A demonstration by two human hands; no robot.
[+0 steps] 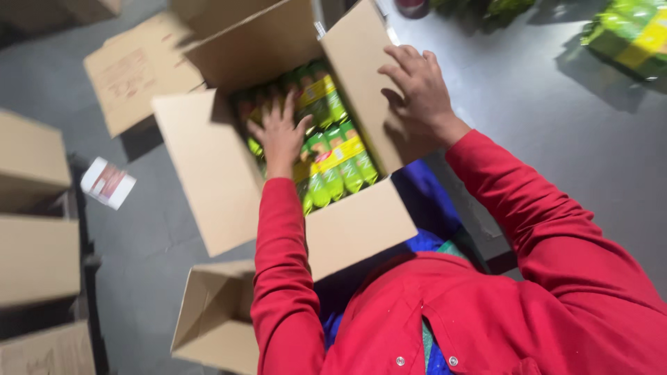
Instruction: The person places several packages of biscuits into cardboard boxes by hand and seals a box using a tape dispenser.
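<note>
An open cardboard box (208, 173) stands in front of me, its flaps spread outward. Inside lie several green and yellow packets (337, 163) packed in rows. My left hand (278, 132) reaches into the box and rests flat on the packets with fingers spread. On the box's right flap (354, 62) my right hand (417, 87) presses with fingers apart, holding nothing. Both arms wear red sleeves.
Another open, smaller cardboard box (215, 319) sits near my left elbow. Flat cardboard (135, 69) lies beyond the box. Stacked cartons (35, 257) line the left edge, with a small white packet (108, 182) on the grey floor. More green packets (632, 35) lie at top right.
</note>
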